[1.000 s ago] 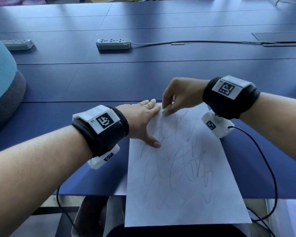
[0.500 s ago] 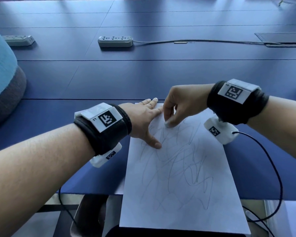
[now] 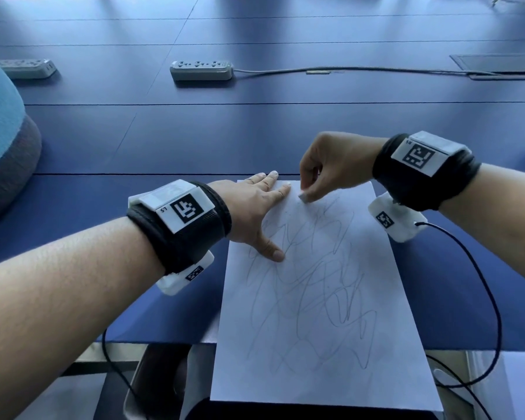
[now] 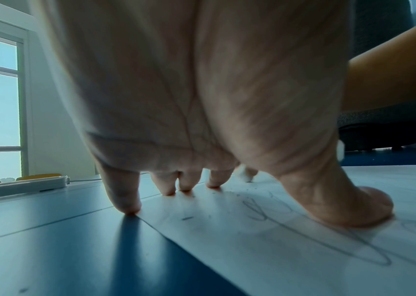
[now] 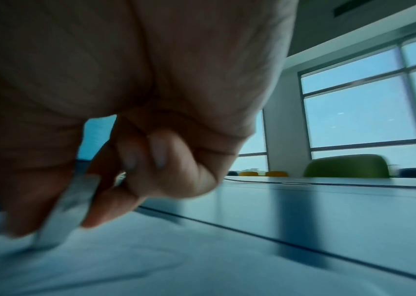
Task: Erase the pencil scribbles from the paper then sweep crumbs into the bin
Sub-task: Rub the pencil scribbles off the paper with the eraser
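At the sheet's 12 o'clock end: both hands work side by side, the eraser [image 3: 302,196] touching the paper [image 3: 315,313] close to the far edge
Right hand [image 3: 335,165]: fingers curled, thumb and fingertips pinching the small white eraser, its lower tip on the sheet; the right wrist view is blurred, so the exact contact patch cannot be told
Left hand [image 3: 252,213]: fingers straight and spread, pressing flat; thumb [image 4: 353,204] planted on the paper at about 6 o'clock from the palm, little finger [image 4: 123,198] down on the blue table [image 3: 103,140] just off the sheet's edge
Paper's long axis: runs 12 to 6 o'clock, its near end overhanging the table edge toward the bin [image 3: 164,383] below
Scribbles [image 3: 325,286]: lie from the eraser toward 6 o'clock, covering most of the sheet, the densest loops at about 5 o'clock from the grip
Nearer hand: the right, already on the marks; the left sits at its 9 o'clock, just beside
Crumbs [image 4: 187,218]: a few dark flecks on the paper between the left fingers and thumb
Judgement: erasing looks barely begun; strokes probably must travel down the long axis, and the anchoring hand may need to follow, since the overhanging end is free to lift or buckle
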Motion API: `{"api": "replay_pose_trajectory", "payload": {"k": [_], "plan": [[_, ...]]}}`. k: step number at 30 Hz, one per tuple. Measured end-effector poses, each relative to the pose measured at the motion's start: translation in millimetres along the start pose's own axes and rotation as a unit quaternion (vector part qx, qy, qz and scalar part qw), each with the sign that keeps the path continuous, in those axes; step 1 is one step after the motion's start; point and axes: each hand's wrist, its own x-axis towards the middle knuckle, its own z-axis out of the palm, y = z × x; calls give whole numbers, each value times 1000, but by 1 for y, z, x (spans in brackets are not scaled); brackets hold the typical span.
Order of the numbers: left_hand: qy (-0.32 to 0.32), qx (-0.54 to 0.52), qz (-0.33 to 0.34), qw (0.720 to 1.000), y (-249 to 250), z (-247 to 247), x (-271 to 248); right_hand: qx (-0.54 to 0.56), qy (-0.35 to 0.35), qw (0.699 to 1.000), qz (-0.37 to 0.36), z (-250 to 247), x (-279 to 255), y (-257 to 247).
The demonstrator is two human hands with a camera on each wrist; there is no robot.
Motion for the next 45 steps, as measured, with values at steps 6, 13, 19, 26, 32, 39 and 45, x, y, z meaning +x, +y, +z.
{"api": "replay_pose_trajectory", "payload": {"k": [6, 13, 19, 26, 32, 39, 45], "plan": [[-1, 2, 1, 1000, -1, 0, 1, -6, 6, 1000, 9, -4, -1, 5], [-5, 3, 2, 1000, -1, 0, 1, -9, -44, 999, 3, -3, -4, 4], [-7, 1, -1, 1000, -1, 0, 1, -7, -84, 996, 8, -2, -5, 3], [-3, 1, 1, 1000, -1, 0, 2, 13, -53, 998, 21, -7, -6, 9], [57, 33, -3, 998, 10, -11, 4, 111, 3, 993, 42, -6, -8, 23], [109, 63, 11, 992, 25, -1, 14, 22, 54, 998, 4, 1, -14, 16], [100, 50, -9, 994, 31, 0, 11, 12, 7, 1000, 0, -3, -16, 14]]}}
